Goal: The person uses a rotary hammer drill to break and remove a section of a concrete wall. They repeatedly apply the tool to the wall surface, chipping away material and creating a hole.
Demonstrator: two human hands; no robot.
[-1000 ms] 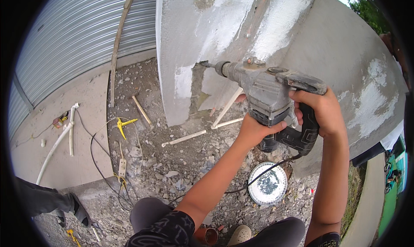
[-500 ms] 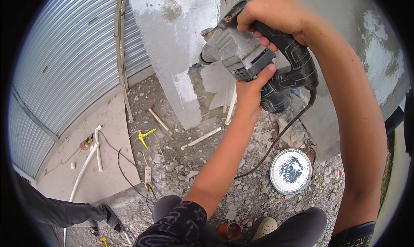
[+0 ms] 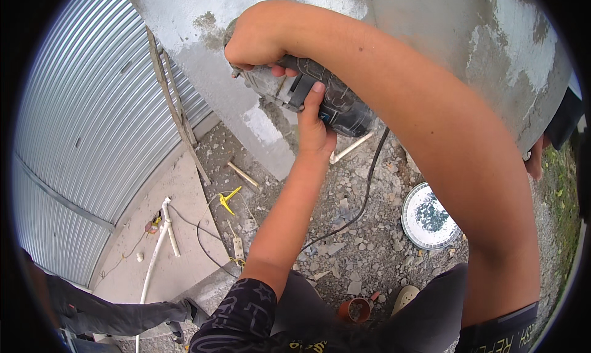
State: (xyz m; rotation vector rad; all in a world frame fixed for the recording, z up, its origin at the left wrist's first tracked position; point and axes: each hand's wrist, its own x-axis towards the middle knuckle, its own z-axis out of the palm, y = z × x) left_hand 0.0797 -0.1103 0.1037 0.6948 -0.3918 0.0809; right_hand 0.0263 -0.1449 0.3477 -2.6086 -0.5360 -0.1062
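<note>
While both hands are taken up with one tool, a dusty black-and-grey rotary hammer (image 3: pixel 348 116) is held up at the far side of the scene, in front of the grey plastered wall (image 3: pixel 418 20). The right hand (image 3: pixel 261 36) is closed over the upper end of its handle, wrist bent, the forearm arching in from the right. The left hand (image 3: pixel 316 124) grips the body from the near side, thumb laid along the casing. The right hand and the tool's body hide the nose, so I cannot tell whether the bit touches the wall.

By its bulk, the tool is probably heavy and rigid, not fragile; dust could make the casing a little slippery. Handle and body look the sound places to hold, one hand on each, fingers clear of the nose. The black cord (image 3: pixel 370 180) is flexible and hangs to the rubble (image 3: pixel 335 230), left of a round white lid (image 3: pixel 429 216). Farther left lies a yellow tool (image 3: pixel 229 200).
</note>
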